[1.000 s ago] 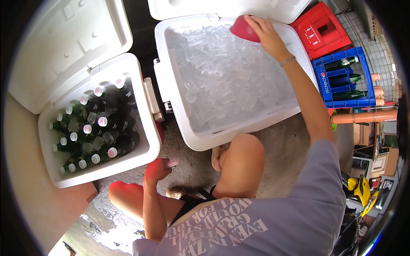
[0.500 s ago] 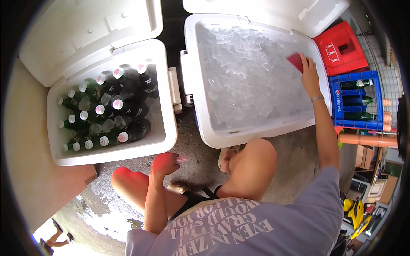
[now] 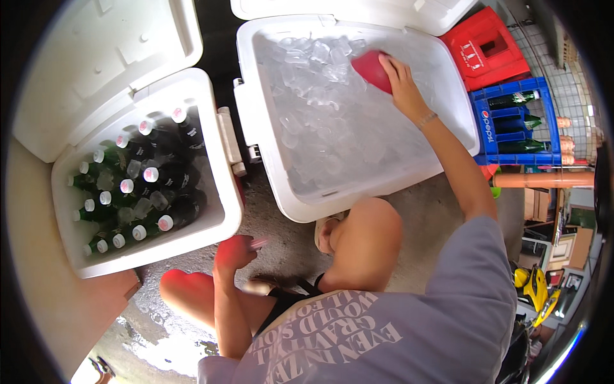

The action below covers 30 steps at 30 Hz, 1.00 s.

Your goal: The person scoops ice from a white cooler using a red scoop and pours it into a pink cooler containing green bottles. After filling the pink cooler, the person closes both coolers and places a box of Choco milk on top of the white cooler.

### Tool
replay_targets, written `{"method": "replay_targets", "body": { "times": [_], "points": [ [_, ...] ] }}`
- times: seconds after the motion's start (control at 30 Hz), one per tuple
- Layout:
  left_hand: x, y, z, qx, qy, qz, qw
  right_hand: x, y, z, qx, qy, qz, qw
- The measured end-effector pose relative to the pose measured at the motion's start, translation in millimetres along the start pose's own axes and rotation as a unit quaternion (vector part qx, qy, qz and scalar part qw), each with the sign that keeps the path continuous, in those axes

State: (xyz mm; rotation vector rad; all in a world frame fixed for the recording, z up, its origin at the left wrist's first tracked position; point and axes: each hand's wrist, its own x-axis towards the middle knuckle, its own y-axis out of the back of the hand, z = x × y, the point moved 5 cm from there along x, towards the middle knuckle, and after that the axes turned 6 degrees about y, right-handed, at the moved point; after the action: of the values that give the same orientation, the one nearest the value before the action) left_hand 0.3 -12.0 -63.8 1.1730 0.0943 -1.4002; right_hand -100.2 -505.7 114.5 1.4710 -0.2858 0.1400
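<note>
My right hand (image 3: pixel 400 83) grips a red scoop (image 3: pixel 373 69) at the far side of a large white cooler (image 3: pixel 300 208). The scoop is at the ice (image 3: pixel 320 121) that fills this cooler; whether its edge is dug in, I cannot tell. My left hand (image 3: pixel 234 253) is closed near my knee, in front of the gap between the coolers. A small translucent pinkish thing (image 3: pixel 258 244) sticks out of its fingers, too blurred to name. On the left, a smaller white cooler (image 3: pixel 160 249) holds several dark and green bottles (image 3: pixel 150 174) with white caps, and ice pieces between them.
Both cooler lids (image 3: pixel 105 64) are raised. Right of the large cooler stand a red crate (image 3: pixel 484 50) and a blue crate (image 3: pixel 511 159) with green bottles. An orange pipe (image 3: pixel 543 180) runs beside them. My knees (image 3: pixel 374 221) are close to the coolers on the wet floor (image 3: pixel 281 201).
My right hand has moved left across the ice with the red scoop, which shows more of its side. My left hand stays closed by my knee. The whole view has shifted a little.
</note>
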Motion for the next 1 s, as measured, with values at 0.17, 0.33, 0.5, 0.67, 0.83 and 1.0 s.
{"method": "replay_targets", "body": {
  "times": [0.17, 0.33, 0.5, 0.67, 0.83, 1.0],
  "points": [
    [-2, 5, 3, 0.019, -0.004, 0.012, 1.000, -106, 8, 43, -0.114, -0.051, -0.151, 0.981],
    [-8, 3, -10, 0.022, 0.015, 0.008, 1.000, -132, 31, 101, -0.094, -0.377, -0.068, 0.919],
    [-10, 7, -5, 0.022, 0.013, 0.006, 1.000, -152, -19, 100, -0.177, -0.378, -0.121, 0.901],
    [-14, 11, 0, 0.001, 0.018, 0.029, 0.999, -124, 7, 68, -0.067, -0.342, -0.116, 0.930],
    [-10, 12, 18, 0.007, -0.002, 0.012, 1.000, -107, 8, 68, -0.050, -0.356, -0.103, 0.927],
    [5, 3, 13, 0.050, -0.036, 0.029, 0.998, -83, -34, 95, -0.041, -0.375, -0.115, 0.919]
  ]
}}
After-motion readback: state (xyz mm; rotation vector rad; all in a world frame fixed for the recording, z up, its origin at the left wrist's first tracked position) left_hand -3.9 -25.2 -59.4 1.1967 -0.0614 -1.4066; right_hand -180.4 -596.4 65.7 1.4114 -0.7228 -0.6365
